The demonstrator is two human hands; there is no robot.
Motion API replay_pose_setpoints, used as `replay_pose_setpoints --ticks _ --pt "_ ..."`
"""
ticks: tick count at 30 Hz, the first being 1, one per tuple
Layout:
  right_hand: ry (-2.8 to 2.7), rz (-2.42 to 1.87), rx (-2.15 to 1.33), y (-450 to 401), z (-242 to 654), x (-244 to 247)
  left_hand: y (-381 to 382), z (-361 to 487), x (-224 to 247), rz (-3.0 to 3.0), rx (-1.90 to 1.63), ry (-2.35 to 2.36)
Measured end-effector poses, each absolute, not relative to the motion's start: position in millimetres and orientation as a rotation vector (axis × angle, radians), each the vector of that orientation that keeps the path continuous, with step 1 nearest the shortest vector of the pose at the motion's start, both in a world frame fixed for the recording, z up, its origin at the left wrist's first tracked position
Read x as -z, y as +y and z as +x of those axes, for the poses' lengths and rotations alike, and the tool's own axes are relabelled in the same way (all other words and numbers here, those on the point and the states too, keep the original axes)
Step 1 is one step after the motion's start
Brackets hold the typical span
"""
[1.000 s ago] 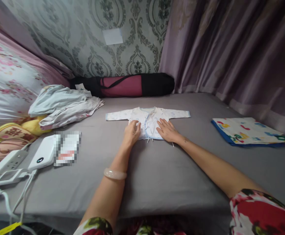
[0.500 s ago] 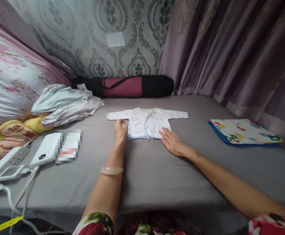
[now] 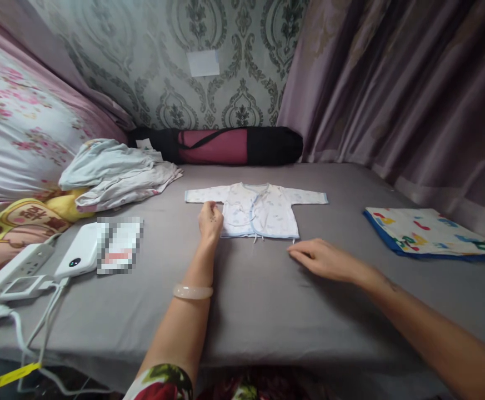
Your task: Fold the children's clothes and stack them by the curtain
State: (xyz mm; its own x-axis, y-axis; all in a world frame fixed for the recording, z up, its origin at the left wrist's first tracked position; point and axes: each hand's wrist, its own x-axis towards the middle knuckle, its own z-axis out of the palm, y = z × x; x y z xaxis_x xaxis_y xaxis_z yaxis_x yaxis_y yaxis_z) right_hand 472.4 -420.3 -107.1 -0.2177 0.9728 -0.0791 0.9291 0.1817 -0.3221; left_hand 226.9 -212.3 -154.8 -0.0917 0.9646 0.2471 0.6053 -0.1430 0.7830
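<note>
A small white baby shirt point(image 3: 263, 214) with blue trim lies spread flat on the grey sheet, both sleeves stretched out and its ties showing at the bottom hem. My left hand point(image 3: 211, 221) is at the shirt's left side edge, just under the left sleeve, with its fingers pinched on that edge. Just off the lower right corner of the shirt, by a small white tie point(image 3: 294, 240), is my right hand point(image 3: 319, 258); its fingers are pressed together, and whether the tie is between the fingertips is too small to tell.
A folded cloth with colourful prints point(image 3: 429, 230) lies at the right. Crumpled clothes point(image 3: 121, 172), a yellow plush point(image 3: 34, 222), a white power bank point(image 3: 81, 250) and a power strip point(image 3: 21, 269) with cables are on the left. A black and maroon bag point(image 3: 217, 146) lies along the wall.
My right hand has come off the shirt's lower right corner, moved right and slightly down, and its spread fingers have closed. My left hand stays at the shirt's side. The view has shifted slightly.
</note>
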Motion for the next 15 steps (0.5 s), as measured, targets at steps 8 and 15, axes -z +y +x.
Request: replay_pose_setpoints --ticks 8,15 --pt "-2.145 -1.972 -0.179 -310.8 463.6 140.4 -248.9 261.9 156.2 2.495 -0.74 1.136" --pt "-2.019 -2.202 -0.224 -243.8 458.2 166.8 -266.0 269.1 153.1 2.569 -0.17 1.081"
